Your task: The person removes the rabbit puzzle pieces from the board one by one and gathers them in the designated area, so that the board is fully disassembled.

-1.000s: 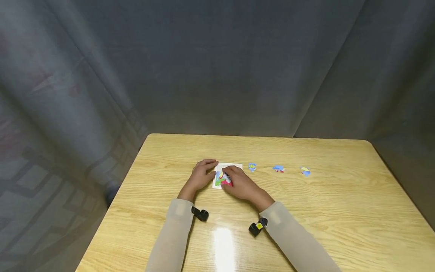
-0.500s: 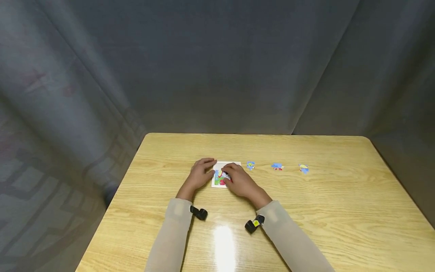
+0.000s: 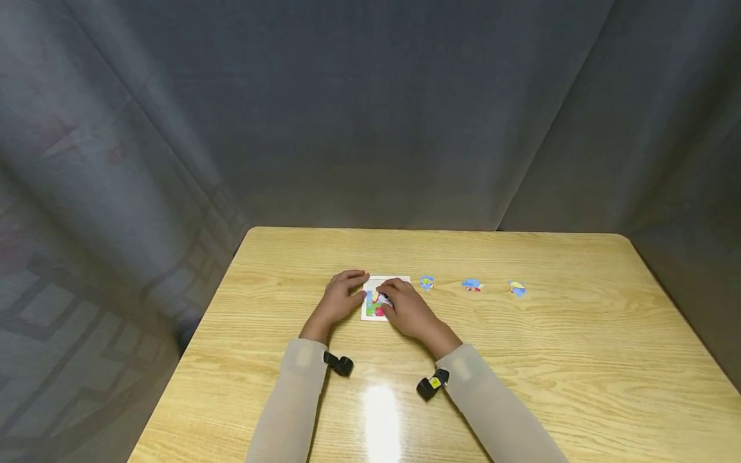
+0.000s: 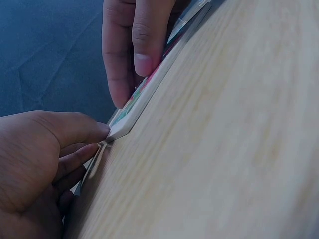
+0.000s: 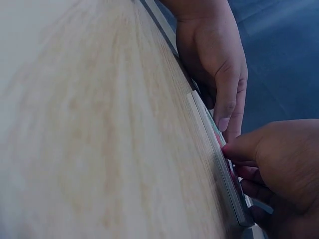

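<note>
A small picture-puzzle board with a white rim lies flat on the table in the head view. Its lower part shows green, red and yellow picture pieces. My left hand rests at the board's left side, thumb and a fingertip touching the edge; the left wrist view shows that thumb at a corner. Over the board's right half, my right hand pinches a puzzle piece against the surface with thumb and bent fingers. Most of that piece is hidden by the hand.
Three loose puzzle pieces lie in a row right of the board: a blue-yellow one, a blue-red one and another blue-yellow one. The wooden table ends at a grey curtain.
My right thumb has shifted slightly up toward the fingers on the board, uncovering more red at the bottom. My left hand stays at the board's left edge; the loose pieces have not moved.
</note>
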Motion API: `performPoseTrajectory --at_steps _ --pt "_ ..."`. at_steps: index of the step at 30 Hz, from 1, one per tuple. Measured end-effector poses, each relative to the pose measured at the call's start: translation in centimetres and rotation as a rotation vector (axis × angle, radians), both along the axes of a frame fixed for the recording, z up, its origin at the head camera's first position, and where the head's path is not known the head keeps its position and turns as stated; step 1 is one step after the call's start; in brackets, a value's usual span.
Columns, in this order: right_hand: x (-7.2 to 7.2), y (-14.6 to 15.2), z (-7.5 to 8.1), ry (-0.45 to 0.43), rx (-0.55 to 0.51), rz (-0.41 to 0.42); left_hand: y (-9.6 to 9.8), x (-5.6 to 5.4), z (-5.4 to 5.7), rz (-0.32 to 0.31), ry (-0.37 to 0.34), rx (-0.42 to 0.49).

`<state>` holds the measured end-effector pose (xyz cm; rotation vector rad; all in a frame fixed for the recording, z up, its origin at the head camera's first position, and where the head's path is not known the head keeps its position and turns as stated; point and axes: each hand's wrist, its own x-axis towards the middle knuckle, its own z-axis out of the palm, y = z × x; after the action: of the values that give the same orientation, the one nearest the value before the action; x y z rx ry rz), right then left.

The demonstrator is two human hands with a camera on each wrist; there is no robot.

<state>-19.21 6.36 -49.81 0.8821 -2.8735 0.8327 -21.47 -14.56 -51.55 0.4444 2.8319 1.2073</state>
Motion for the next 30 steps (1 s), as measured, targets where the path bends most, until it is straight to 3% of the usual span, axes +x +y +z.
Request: performPoseTrajectory --at_steps 19,30 --pt "-0.02 -0.33 -0.44 0.072 -0.041 -0.032 -0.02 -0.04 0.08 -0.005 0.029 0.009" --pt "-0.07 -0.59 -0.62 0.096 -0.042 -0.058 -0.08 0.08 0.38 -0.023 -0.008 -0.032"
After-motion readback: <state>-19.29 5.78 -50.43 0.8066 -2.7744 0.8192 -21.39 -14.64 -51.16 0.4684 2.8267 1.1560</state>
